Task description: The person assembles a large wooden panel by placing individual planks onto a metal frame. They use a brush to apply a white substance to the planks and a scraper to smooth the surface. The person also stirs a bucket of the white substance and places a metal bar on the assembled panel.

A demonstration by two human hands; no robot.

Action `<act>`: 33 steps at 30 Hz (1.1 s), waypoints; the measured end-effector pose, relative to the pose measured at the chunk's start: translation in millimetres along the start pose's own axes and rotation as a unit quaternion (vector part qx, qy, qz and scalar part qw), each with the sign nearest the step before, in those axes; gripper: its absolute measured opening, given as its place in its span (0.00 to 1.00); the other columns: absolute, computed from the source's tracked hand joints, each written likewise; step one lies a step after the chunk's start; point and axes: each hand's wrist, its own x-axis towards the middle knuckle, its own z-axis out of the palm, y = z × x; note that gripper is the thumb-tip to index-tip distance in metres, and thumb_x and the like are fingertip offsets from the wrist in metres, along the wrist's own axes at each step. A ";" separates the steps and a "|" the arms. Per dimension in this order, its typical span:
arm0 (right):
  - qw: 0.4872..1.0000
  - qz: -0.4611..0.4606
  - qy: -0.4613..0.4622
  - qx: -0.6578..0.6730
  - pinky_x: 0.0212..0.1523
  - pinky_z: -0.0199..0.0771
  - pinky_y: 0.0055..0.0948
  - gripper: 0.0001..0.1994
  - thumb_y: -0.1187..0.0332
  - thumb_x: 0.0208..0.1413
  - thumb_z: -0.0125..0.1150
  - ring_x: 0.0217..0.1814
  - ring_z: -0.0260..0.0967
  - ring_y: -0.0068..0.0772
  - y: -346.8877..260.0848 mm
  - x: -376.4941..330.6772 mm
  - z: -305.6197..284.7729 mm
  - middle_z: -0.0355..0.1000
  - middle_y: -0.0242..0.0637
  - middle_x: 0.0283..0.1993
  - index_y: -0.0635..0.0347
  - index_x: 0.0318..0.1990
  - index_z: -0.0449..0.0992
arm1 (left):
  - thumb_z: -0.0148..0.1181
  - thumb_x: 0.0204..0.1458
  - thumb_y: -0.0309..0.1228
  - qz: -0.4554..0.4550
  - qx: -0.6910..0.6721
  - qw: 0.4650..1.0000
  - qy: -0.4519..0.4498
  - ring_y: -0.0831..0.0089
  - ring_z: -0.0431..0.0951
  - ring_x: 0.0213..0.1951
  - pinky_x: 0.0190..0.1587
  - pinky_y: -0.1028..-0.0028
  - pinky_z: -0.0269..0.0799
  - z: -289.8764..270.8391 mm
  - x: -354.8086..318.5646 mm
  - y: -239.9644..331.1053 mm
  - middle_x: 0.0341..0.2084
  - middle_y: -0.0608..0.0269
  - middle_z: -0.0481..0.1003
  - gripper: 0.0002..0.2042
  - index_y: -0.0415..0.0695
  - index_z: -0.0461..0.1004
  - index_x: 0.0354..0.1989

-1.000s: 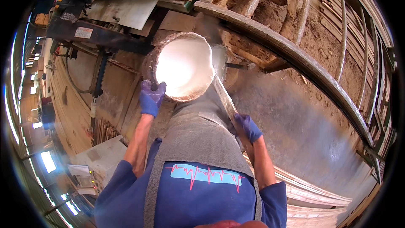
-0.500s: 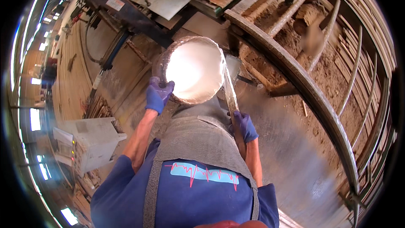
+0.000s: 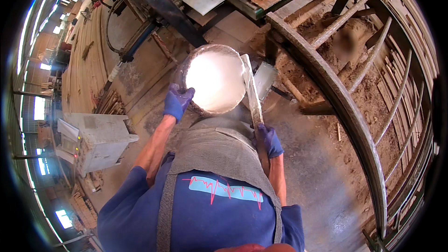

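A large pale round log [image 3: 215, 80], its cut end bright and washed out, stands in front of me. My left hand [image 3: 177, 102], in a blue glove, presses against the log's left rim. My right hand [image 3: 269, 140], also in a blue glove, grips a long narrow wooden strip [image 3: 251, 92] that runs up along the log's right side. A grey apron [image 3: 219, 151] over a blue shirt fills the lower middle of the view.
A curved metal frame [image 3: 345, 112] with wood debris and sawdust behind it arcs along the right. Dark machinery and a beam [image 3: 163, 7] stand beyond the log. A grey control cabinet [image 3: 100, 140] sits at the left, with stacked wood strips [image 3: 109, 105] nearby.
The view has swung so the log sits more centred and the cabinet comes closer at left. Both hands keep their places on the log's rim and the strip.
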 end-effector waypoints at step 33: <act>0.973 0.220 -0.009 -0.074 0.34 0.76 0.25 0.28 0.47 0.65 0.47 0.34 0.75 0.29 -71.2 148.4 262.1 0.75 0.38 0.39 0.66 0.56 0.69 | 0.68 0.41 0.50 0.030 0.088 0.901 -0.424 0.47 0.76 0.50 0.51 0.60 0.72 77.0 301.7 -225.4 0.45 0.36 0.75 0.36 0.34 0.70 0.53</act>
